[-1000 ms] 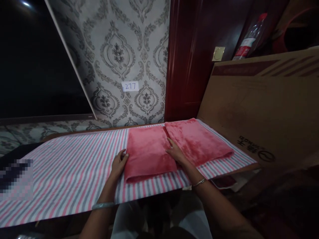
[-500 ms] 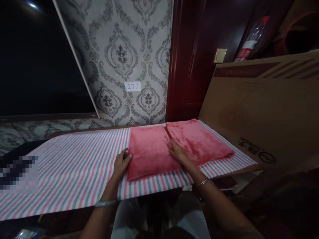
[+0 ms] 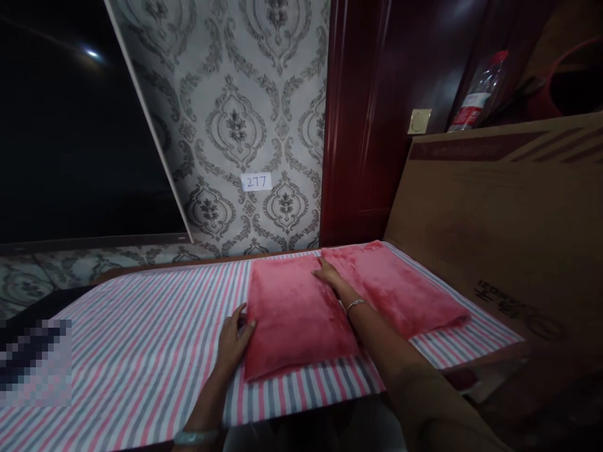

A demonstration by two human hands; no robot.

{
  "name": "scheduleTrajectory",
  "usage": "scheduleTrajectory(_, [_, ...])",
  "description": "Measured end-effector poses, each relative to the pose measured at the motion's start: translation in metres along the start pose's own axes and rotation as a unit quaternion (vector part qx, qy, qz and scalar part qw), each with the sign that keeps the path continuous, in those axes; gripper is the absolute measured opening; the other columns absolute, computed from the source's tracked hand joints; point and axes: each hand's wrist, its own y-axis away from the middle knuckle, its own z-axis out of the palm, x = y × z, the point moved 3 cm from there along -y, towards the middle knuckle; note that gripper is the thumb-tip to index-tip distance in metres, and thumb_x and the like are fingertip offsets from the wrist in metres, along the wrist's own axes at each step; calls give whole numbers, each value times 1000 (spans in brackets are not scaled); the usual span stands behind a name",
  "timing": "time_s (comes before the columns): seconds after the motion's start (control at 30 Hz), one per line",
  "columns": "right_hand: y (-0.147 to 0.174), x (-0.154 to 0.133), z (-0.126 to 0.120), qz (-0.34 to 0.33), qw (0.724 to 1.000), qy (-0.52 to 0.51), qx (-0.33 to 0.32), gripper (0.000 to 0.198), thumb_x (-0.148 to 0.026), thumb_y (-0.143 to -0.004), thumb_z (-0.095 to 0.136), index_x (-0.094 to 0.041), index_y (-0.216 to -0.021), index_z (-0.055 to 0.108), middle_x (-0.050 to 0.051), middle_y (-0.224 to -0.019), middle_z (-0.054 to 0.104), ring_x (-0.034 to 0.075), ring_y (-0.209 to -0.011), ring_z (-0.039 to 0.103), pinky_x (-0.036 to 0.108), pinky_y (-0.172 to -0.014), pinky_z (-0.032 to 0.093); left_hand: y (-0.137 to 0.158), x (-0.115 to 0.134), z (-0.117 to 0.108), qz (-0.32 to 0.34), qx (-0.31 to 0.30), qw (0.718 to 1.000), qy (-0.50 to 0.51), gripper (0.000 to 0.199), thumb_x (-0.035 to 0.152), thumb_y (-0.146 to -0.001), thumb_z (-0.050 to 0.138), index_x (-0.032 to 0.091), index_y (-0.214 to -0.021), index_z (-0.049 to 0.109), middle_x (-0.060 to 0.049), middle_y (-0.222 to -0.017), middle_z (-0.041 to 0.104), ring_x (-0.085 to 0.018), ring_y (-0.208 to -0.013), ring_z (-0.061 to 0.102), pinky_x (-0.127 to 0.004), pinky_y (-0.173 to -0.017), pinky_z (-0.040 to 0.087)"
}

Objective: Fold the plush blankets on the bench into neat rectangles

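Observation:
Two flat pieces of pink plush cloth lie side by side on a striped tablecloth. My left hand [image 3: 234, 336] rests at the left edge of the left pink plush cloth [image 3: 292, 320], its thumb and fingers apart. Near that cloth's far right corner, my right hand [image 3: 328, 274] touches the surface with fingers stretched out. My right forearm crosses over the gap between the two pieces and hides part of it. The right pink plush cloth [image 3: 391, 285] looks more rumpled, with a darker, brushed nap.
The striped tablecloth [image 3: 179, 333] covers a long table against a patterned wall. A large dark screen [image 3: 85, 138] stands at the left. On the right, a cardboard box [image 3: 494, 220] borders the table, and a plastic bottle [image 3: 475, 97] stands behind its top edge.
My right hand has moved away from me along the left cloth's right edge, up to the far corner. My left hand stays by the left edge. The view has tilted slightly upward.

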Motion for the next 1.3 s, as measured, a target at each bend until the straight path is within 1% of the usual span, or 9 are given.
scheduleTrajectory(0.27, [-29,-1,26,26,999,25,-7,55,-6,-83,48,-15,-136,60,8,-133,65,18,-116,63,27,-98,48,2,0,1,55,-40,998,-8,69,61,-84,52,20,-140,56,-11,-112,71,-27,-95,64,-44,-86,51])
scheduleTrajectory(0.4, [-28,4,26,35,996,83,-15,50,-8,-90,43,-16,-136,61,10,-137,62,20,-123,59,27,-102,44,3,1,2,75,-60,995,-24,62,60,-86,52,24,-135,61,-9,-113,72,-28,-98,63,-45,-90,49])
scheduleTrajectory(0.53, [-26,-18,27,30,989,142,-26,47,-17,-93,46,-19,-138,60,15,-150,48,29,-138,45,41,-111,36,4,2,2,82,-64,994,-30,57,58,-88,52,25,-134,63,-9,-114,70,-27,-102,62,-45,-93,49])
scheduleTrajectory(0.67, [0,-50,49,-39,971,221,-77,64,-38,-94,57,-30,-154,37,10,-166,16,35,-150,19,56,-116,21,5,3,3,98,-52,994,-18,57,54,-90,50,23,-137,59,-10,-121,64,-26,-113,60,-43,-99,48])
scheduleTrajectory(0.77, [34,-54,74,-101,940,291,-148,65,-54,-98,44,-33,-157,27,11,-166,14,37,-151,14,63,-114,17,5,3,5,107,-46,992,-40,54,52,-89,51,23,-134,62,-11,-127,61,-28,-119,57,-45,-103,45])
scheduleTrajectory(0.83, [51,-51,82,-117,930,309,-162,64,-57,-100,39,-31,-157,26,12,-166,16,37,-151,12,64,-115,13,5,3,6,110,-51,990,-65,52,50,-89,52,23,-132,63,-11,-126,63,-28,-116,58,-46,-101,46])
scheduleTrajectory(0.97, [64,-50,73,-107,926,312,-185,61,-55,-101,37,-30,-157,29,11,-165,20,37,-150,17,61,-116,14,4,4,6,121,-65,987,-87,51,49,-90,50,22,-132,63,-10,-122,66,-27,-108,60,-45,-96,47])
scheduleTrajectory(1.13, [87,-42,37,-107,933,335,-73,61,-54,-101,36,-29,-156,32,12,-163,26,35,-150,16,59,-117,12,-1,3,6,125,-62,987,-82,53,52,-90,49,22,-131,63,-9,-122,68,-26,-107,62,-43,-95,47])
scheduleTrajectory(1.3, [108,-11,31,-33,945,314,-81,60,-54,-101,37,-28,-155,35,8,-165,21,34,-152,11,57,-115,24,-5,3,6,123,-62,987,-84,56,56,-88,49,19,-128,65,-9,-120,70,-28,-107,63,-43,-94,47])
